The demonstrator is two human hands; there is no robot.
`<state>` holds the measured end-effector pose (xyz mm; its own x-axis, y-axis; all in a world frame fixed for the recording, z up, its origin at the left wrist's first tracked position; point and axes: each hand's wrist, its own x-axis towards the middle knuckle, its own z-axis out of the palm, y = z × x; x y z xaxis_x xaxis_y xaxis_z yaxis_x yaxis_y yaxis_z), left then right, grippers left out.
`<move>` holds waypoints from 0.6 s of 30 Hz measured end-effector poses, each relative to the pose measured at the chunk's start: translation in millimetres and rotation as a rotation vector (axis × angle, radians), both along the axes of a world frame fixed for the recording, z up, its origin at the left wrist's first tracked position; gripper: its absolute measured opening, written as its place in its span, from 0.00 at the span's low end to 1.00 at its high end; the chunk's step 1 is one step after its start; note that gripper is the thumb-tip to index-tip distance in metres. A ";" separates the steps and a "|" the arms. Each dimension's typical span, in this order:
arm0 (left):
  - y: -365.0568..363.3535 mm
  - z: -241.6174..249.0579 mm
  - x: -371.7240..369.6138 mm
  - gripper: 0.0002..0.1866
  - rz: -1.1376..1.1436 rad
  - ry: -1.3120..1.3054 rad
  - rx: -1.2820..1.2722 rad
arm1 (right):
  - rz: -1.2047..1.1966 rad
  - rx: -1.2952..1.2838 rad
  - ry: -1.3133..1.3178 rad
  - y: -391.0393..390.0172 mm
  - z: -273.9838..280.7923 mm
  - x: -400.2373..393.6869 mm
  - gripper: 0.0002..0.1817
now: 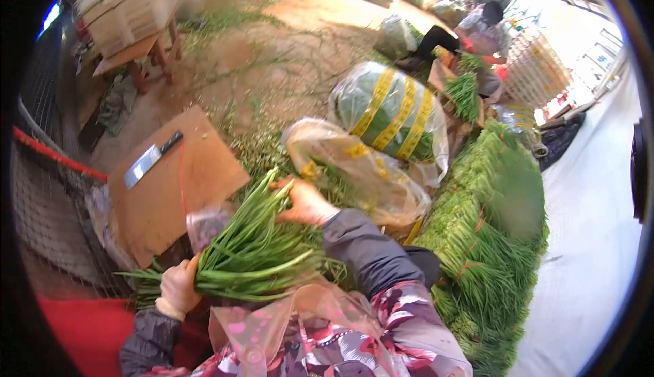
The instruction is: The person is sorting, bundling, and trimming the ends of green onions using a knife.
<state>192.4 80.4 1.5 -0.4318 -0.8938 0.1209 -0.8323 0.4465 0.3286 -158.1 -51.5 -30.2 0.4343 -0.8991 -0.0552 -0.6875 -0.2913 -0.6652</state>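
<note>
A loose bunch of long green leafy stalks lies across my lap, its pale ends pointing up and away. My left hand is wrapped round the bunch at its lower left. At the pale ends is my right hand, its fingers closed on some of the stalks. Ahead to the left, a brown board holds a cleaver with a black handle. Beyond my right hand lies an open clear plastic bag with yellow print.
A tall stack of tied green bundles stands at the right. A filled plastic bag with yellow bands lies ahead. Crates rest on a wooden stand at the back left. Another person sits farther back.
</note>
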 end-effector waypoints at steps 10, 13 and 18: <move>-12.3 -15.9 22.2 0.35 -0.180 -0.207 0.143 | 0.252 0.208 0.053 26.9 -44.7 42.2 0.34; -8.6 -16.8 14.4 0.38 -0.021 0.028 0.391 | 0.158 0.247 0.138 38.3 -18.6 36.4 0.24; -3.3 -23.4 11.2 0.43 0.050 -0.013 0.415 | 0.127 0.175 0.363 23.7 -10.7 19.1 0.20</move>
